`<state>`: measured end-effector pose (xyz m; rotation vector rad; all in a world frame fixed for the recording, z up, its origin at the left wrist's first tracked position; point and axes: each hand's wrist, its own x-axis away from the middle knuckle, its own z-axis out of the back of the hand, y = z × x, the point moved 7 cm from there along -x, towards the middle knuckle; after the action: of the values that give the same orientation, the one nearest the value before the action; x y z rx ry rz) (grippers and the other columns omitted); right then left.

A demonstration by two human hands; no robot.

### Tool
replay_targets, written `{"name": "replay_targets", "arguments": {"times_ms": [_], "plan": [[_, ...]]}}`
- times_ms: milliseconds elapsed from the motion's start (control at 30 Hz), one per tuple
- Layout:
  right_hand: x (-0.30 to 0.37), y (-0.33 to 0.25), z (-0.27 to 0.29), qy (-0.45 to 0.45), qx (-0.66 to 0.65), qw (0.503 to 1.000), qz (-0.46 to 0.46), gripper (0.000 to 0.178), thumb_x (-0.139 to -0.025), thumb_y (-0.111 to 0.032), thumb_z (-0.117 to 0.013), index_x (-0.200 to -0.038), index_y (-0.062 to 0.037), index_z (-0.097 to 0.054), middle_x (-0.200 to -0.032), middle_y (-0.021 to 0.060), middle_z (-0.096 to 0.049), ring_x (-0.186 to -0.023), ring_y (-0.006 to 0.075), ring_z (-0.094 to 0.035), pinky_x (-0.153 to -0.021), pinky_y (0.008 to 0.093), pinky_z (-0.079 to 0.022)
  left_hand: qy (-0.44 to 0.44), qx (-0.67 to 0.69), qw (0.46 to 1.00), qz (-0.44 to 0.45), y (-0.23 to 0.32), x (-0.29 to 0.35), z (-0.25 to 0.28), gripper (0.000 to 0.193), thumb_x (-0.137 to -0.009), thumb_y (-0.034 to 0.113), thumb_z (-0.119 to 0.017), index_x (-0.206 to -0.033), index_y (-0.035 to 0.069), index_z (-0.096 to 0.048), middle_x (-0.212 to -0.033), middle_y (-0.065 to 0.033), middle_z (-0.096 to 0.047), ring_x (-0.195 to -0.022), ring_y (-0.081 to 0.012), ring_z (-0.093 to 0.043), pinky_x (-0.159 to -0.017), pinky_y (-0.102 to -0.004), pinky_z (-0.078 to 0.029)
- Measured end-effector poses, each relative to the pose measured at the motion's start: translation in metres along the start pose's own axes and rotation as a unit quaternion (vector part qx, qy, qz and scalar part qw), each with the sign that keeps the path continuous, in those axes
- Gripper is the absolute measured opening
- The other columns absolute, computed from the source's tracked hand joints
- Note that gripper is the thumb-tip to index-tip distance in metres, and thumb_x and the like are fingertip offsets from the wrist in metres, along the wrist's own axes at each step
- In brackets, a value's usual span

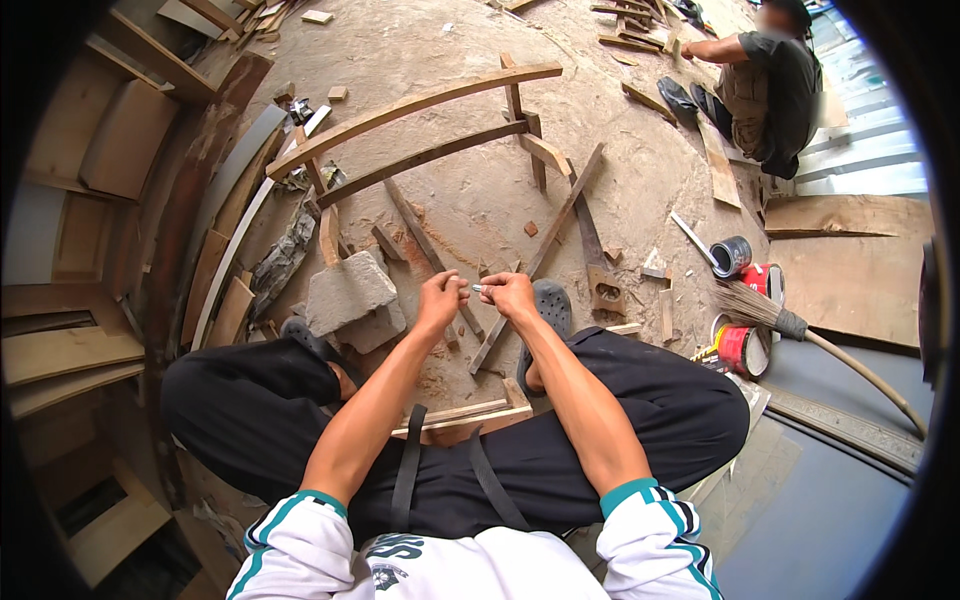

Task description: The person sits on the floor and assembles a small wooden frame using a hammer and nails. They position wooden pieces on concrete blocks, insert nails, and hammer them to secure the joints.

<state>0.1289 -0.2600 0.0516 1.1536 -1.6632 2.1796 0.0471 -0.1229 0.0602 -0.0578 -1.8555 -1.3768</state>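
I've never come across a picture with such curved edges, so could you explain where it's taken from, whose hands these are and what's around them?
There is no robot here. A wide fisheye camera worn on someone's head looks down, so straight edges bend near the rim. The wearer's own left hand and right hand meet in the middle. The right fingertips pinch a small shiny item, too small to identify. On the dusty ground are a wooden frame, loose wooden strips, a handsaw and a grey block. A broom and tins are at the right. Another person is at upper right.
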Motion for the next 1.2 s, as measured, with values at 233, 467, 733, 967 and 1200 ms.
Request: {"name": "replay_targets", "arguments": {"times_ms": [233,467,733,967,1200], "plan": [[-0.018,-0.011,-0.056,-0.066,0.053,0.996,0.006,0.013,-0.086,0.006,-0.065,-0.098,0.0103,-0.067,-0.086,0.0131,-0.070,-0.071,0.0172,-0.067,-0.062,0.0259,-0.059,0.114,-0.120,0.986,-0.031,0.024,0.023,0.075,0.039,-0.101,0.038,-0.050,-0.100,0.003,-0.068,-0.055,-0.0052,-0.059,-0.041,-0.0107,-0.052,-0.037,-0.0272,-0.039],[0.015,-0.077,-0.214,-0.286,0.066,0.953,0.078,0.017,-0.086,0.002,-0.068,-0.101,0.0101,-0.067,-0.089,0.0131,-0.070,-0.073,0.0168,-0.068,-0.067,0.0261,-0.058,0.337,-0.083,0.935,-0.077,0.025,0.076,0.199,0.073,-0.094,0.065,-0.046,-0.061,0.001,-0.062,-0.051,-0.0069,-0.053,-0.055,-0.0190,-0.057,-0.059,-0.0364,-0.044],[0.055,-0.061,-0.304,-0.369,0.155,0.909,0.113,0.021,-0.089,-0.003,-0.066,-0.106,0.0085,-0.068,-0.091,0.0124,-0.072,-0.077,0.0150,-0.069,-0.067,0.0251,-0.053,0.513,-0.124,0.847,-0.072,0.003,0.090,0.369,0.041,-0.088,0.046,-0.064,-0.086,0.005,-0.065,-0.076,-0.0098,-0.068,-0.075,-0.0300,-0.066,-0.070,-0.0408,-0.050],[0.055,-0.043,-0.309,-0.347,0.193,0.915,0.069,0.021,-0.091,-0.005,-0.067,-0.107,0.0086,-0.067,-0.094,0.0108,-0.070,-0.082,0.0157,-0.067,-0.075,0.0253,-0.056,0.493,-0.378,0.726,0.297,-0.101,0.113,0.532,0.100,-0.074,0.043,-0.077,-0.153,0.023,-0.020,-0.158,-0.0229,-0.013,-0.142,-0.0456,-0.024,-0.113,-0.0541,-0.029],[0.044,-0.048,-0.291,-0.316,0.218,0.921,0.067,0.022,-0.090,-0.005,-0.067,-0.108,0.0071,-0.069,-0.091,0.0112,-0.072,-0.082,0.0159,-0.069,-0.072,0.0260,-0.054,0.489,-0.289,0.792,0.223,-0.147,0.125,0.586,0.133,-0.058,0.043,-0.091,-0.156,0.028,-0.002,-0.155,-0.0281,-0.022,-0.143,-0.0480,-0.021,-0.115,-0.0521,-0.027]]}}
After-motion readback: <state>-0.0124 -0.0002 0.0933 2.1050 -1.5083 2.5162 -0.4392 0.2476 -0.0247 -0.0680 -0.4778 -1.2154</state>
